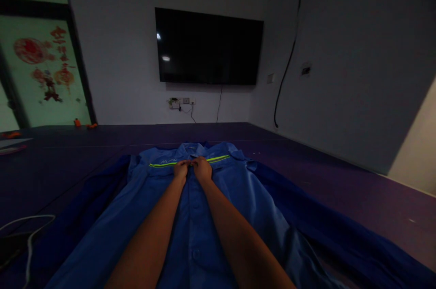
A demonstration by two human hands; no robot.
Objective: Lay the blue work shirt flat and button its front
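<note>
A blue work jacket [238,193] lies spread front side up, its collar at the far end and its darker blue sleeves stretched out to both sides. Yellow-green stripes run across its chest. My left hand [181,169] and my right hand [202,168] meet at the front placket, level with the stripes. The fingers of both are closed in a pinch on the jacket's front edges, nearly touching each other. Whether a button sits between the fingertips is too small to make out. Further down the placket, the front edges lie together.
The jacket rests on a dark purple surface [357,198]. A white cable [30,234] and a dark object lie at the near left. Small orange items [77,122] sit by the door at the far left. A television [209,46] hangs on the back wall; a black cable [289,57] dangles at right.
</note>
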